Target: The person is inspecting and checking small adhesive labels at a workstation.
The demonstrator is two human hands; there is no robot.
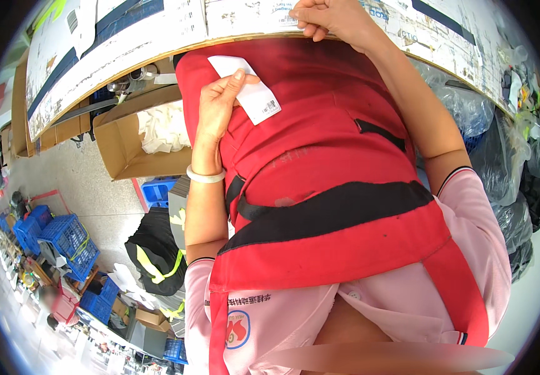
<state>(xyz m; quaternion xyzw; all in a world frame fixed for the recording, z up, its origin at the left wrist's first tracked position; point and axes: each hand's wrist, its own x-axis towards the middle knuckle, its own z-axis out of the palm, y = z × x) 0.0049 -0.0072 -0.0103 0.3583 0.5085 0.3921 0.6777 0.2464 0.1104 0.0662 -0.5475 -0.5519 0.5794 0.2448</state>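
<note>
Pinched between the thumb and fingers of my left hand is a white paper slip with a small barcode near its lower end. It hangs over the lap of my red apron. My right hand is at the near edge of the worn white table top, at the top of the view. Its fingers are curled and the thumb and forefinger come together; what they hold, if anything, I cannot make out. Printed labels show on the table surface beside those fingertips.
An open cardboard box with cream-coloured cloth stands under the table's left part. Farther left are blue plastic crates and a dark pile with yellow-green strips. Clear plastic bags crowd the right side. Another person is at far lower left.
</note>
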